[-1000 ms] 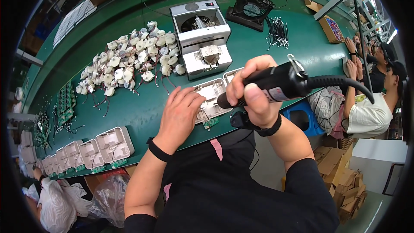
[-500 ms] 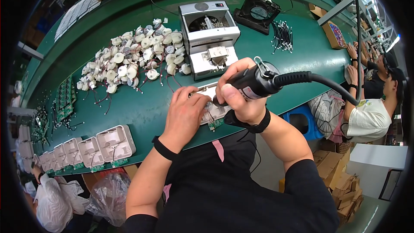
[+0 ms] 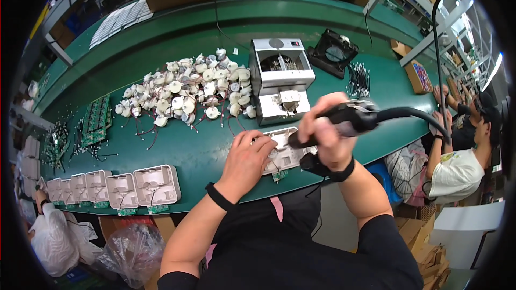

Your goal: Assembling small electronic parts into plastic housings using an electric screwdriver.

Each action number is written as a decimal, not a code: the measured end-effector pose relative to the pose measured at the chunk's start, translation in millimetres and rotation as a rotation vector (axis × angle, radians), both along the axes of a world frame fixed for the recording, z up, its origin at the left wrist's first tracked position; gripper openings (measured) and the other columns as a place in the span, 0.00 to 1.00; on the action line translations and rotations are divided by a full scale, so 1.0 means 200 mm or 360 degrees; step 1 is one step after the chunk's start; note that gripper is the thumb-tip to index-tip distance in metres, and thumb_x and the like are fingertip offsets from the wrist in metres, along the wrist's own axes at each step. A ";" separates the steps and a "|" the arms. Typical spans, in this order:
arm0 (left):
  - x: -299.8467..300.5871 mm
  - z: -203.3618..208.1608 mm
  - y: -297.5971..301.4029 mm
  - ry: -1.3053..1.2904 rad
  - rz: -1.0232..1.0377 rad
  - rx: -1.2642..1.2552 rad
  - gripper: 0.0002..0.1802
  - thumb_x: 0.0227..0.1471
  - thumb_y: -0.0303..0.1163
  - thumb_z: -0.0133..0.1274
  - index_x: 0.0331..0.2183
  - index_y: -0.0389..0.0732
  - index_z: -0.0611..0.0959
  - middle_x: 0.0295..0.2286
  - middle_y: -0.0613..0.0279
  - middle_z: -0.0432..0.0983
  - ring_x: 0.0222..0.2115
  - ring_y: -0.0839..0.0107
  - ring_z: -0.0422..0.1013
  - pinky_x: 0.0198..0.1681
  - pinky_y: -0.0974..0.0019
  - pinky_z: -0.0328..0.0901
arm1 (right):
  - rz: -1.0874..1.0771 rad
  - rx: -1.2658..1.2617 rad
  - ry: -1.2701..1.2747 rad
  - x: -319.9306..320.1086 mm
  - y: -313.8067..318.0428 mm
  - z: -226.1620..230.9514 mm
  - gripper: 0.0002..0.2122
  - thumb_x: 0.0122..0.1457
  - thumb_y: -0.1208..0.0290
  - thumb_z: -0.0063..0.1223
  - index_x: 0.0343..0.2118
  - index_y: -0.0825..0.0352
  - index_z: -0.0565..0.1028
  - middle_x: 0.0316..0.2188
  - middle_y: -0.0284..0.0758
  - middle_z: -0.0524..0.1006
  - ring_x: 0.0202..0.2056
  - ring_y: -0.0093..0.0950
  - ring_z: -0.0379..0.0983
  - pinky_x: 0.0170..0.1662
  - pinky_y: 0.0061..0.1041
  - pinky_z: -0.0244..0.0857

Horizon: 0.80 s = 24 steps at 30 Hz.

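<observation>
A white plastic housing (image 3: 288,156) lies on the green bench in front of me, a small green circuit board (image 3: 279,175) beside its near edge. My left hand (image 3: 247,160) grips the housing's left end with bent fingers; what lies under the fingertips is partly hidden. In my right hand (image 3: 334,138) is a black electric screwdriver (image 3: 344,121), its thick cable running off to the right. Motion blurs this hand and the tool, whose front end points left over the housing. Just beyond stands a grey screw feeder (image 3: 282,83) with loose screws inside.
Left of the feeder lies a heap of small white motors (image 3: 185,91) with wires. More open housings (image 3: 156,185) line the front edge at left, near green circuit boards (image 3: 97,121). A black fan (image 3: 333,53) and a cable bundle (image 3: 358,80) sit at back right. Co-workers sit on both sides.
My right hand has drawn the screwdriver back to the right from the left fingertips. The left hand stays at the housing. The whole view has shifted, showing more of the bench's far side.
</observation>
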State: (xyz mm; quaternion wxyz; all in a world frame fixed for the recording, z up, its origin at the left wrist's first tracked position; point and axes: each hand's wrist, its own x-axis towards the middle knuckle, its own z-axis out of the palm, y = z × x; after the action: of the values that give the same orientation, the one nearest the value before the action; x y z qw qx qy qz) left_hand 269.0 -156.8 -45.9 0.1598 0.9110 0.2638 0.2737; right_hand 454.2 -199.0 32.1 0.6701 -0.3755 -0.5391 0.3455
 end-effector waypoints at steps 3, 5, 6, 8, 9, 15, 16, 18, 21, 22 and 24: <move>-0.06 0.02 -0.04 -0.0116 0.0069 -0.0149 0.27 0.39 0.27 0.63 0.45 0.40 0.76 0.44 0.59 0.71 0.47 0.58 0.67 0.52 0.56 0.62 | -0.0194 0.0221 0.0099 0.04 0.08 0.12 0.08 0.59 0.73 0.47 0.38 0.68 0.64 0.19 0.35 0.68 0.18 0.26 0.66 0.24 0.25 0.66; -0.10 0.03 -0.07 -0.0263 0.0224 -0.0420 0.32 0.39 0.30 0.65 0.49 0.39 0.73 0.48 0.56 0.69 0.48 0.55 0.66 0.51 0.57 0.63 | -0.0239 0.0258 0.0072 0.07 0.15 0.14 0.08 0.59 0.73 0.47 0.38 0.68 0.64 0.19 0.35 0.68 0.18 0.26 0.66 0.24 0.25 0.65; -0.12 0.02 -0.09 -0.0264 0.0220 -0.0413 0.32 0.39 0.30 0.65 0.49 0.39 0.73 0.48 0.56 0.69 0.48 0.55 0.66 0.51 0.57 0.63 | -0.0269 0.0269 0.0048 0.08 0.18 0.14 0.07 0.59 0.73 0.47 0.37 0.68 0.64 0.19 0.35 0.68 0.18 0.26 0.66 0.24 0.25 0.65; -0.15 -0.02 -0.12 -0.0280 0.0307 -0.0491 0.37 0.36 0.34 0.68 0.50 0.37 0.72 0.49 0.56 0.68 0.48 0.53 0.66 0.52 0.56 0.63 | -0.0303 0.0283 0.0023 0.09 0.21 0.15 0.07 0.59 0.73 0.47 0.37 0.68 0.64 0.19 0.35 0.68 0.18 0.26 0.66 0.24 0.26 0.65; -0.16 -0.03 -0.12 -0.0290 0.0359 -0.0533 0.40 0.35 0.36 0.69 0.51 0.37 0.71 0.50 0.55 0.67 0.49 0.52 0.65 0.52 0.56 0.63 | -0.0326 0.0215 -0.0051 0.09 0.24 0.15 0.07 0.59 0.73 0.47 0.37 0.68 0.65 0.20 0.36 0.68 0.18 0.27 0.66 0.24 0.26 0.65; -0.20 -0.05 -0.12 -0.0185 0.0278 -0.0593 0.50 0.30 0.39 0.72 0.55 0.36 0.68 0.53 0.55 0.65 0.51 0.52 0.64 0.54 0.56 0.62 | -0.0097 -0.0007 0.0198 -0.01 0.15 0.18 0.09 0.59 0.72 0.49 0.37 0.68 0.63 0.21 0.36 0.69 0.20 0.27 0.67 0.25 0.26 0.66; -0.19 -0.03 -0.08 -0.0150 0.0215 -0.0564 0.52 0.29 0.39 0.72 0.56 0.36 0.67 0.54 0.55 0.64 0.51 0.52 0.64 0.54 0.56 0.62 | -0.0083 -0.0029 0.0198 -0.04 0.11 0.15 0.09 0.59 0.72 0.49 0.37 0.68 0.63 0.21 0.36 0.69 0.20 0.27 0.67 0.25 0.26 0.66; -0.19 -0.04 -0.05 -0.0114 0.0169 -0.0553 0.53 0.28 0.40 0.73 0.57 0.37 0.66 0.55 0.55 0.63 0.51 0.52 0.63 0.54 0.56 0.62 | 0.0130 -0.0008 0.0201 -0.12 0.02 0.10 0.11 0.58 0.71 0.51 0.38 0.68 0.62 0.22 0.36 0.69 0.20 0.26 0.67 0.26 0.26 0.66; -0.17 -0.06 -0.03 -0.0082 0.0082 -0.0603 0.56 0.27 0.39 0.73 0.58 0.37 0.64 0.57 0.55 0.62 0.51 0.53 0.63 0.54 0.57 0.62 | 0.0208 -0.0010 0.0059 -0.18 -0.01 0.01 0.13 0.58 0.71 0.52 0.39 0.68 0.61 0.22 0.37 0.70 0.21 0.26 0.67 0.27 0.25 0.66; -0.17 -0.06 -0.03 -0.0082 0.0082 -0.0610 0.56 0.27 0.39 0.73 0.58 0.37 0.64 0.57 0.55 0.62 0.51 0.53 0.63 0.54 0.57 0.62 | 0.0185 -0.0022 -0.0093 -0.18 -0.02 -0.05 0.14 0.58 0.70 0.53 0.40 0.68 0.60 0.22 0.37 0.70 0.21 0.25 0.67 0.28 0.25 0.66; -0.16 -0.06 -0.04 -0.0073 0.0082 -0.0630 0.56 0.27 0.39 0.73 0.58 0.38 0.64 0.57 0.55 0.62 0.51 0.53 0.63 0.54 0.57 0.62 | 0.0169 -0.0036 -0.0249 -0.19 -0.02 -0.10 0.15 0.57 0.70 0.53 0.40 0.68 0.60 0.22 0.37 0.70 0.21 0.25 0.67 0.28 0.25 0.66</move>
State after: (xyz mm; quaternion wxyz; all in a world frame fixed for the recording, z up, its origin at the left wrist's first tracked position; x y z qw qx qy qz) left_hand 236.6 -164.1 -58.3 0.3348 0.8484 0.3319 0.2410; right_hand 415.4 -202.0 12.9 0.6023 -0.3799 -0.6050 0.3563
